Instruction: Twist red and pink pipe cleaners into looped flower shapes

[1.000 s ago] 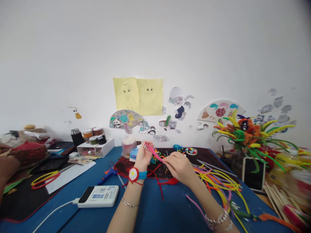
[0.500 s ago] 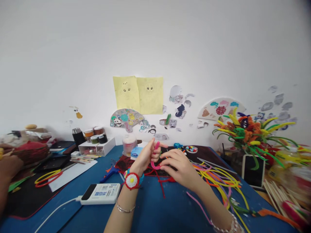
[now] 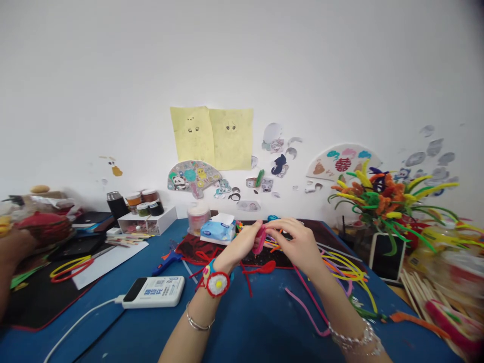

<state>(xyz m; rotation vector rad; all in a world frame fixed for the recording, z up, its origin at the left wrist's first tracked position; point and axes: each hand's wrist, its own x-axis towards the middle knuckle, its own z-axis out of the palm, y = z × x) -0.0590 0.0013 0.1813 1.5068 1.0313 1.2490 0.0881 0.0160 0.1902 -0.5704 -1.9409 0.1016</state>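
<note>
Over the middle of the table, both hands meet on a pink pipe cleaner (image 3: 259, 241), bent into a narrow loop. My left hand (image 3: 245, 243) is closed on its left side. The fingertips of my right hand (image 3: 297, 243) pinch it from the right. A long pink strand hangs below my right palm and runs down past the wrist; its link to the loop is hidden. Below the hands lies a red pipe-cleaner piece (image 3: 264, 268). A loose purple pipe cleaner (image 3: 305, 308) rests near my right forearm.
Several loose pipe cleaners (image 3: 350, 269) spread at the right, near a vase of pipe-cleaner flowers (image 3: 381, 201) and a phone (image 3: 387, 256). A tissue pack (image 3: 217, 229), glue gun (image 3: 166, 262) and power bank (image 3: 154, 292) with a cable lie leftward. Another person's hand (image 3: 18, 247) is at far left.
My hands have come closer together and shifted slightly right. The pink pipe cleaner has gone from an open curve to a narrow loop. The view has tipped slightly, uncovering the tissue pack.
</note>
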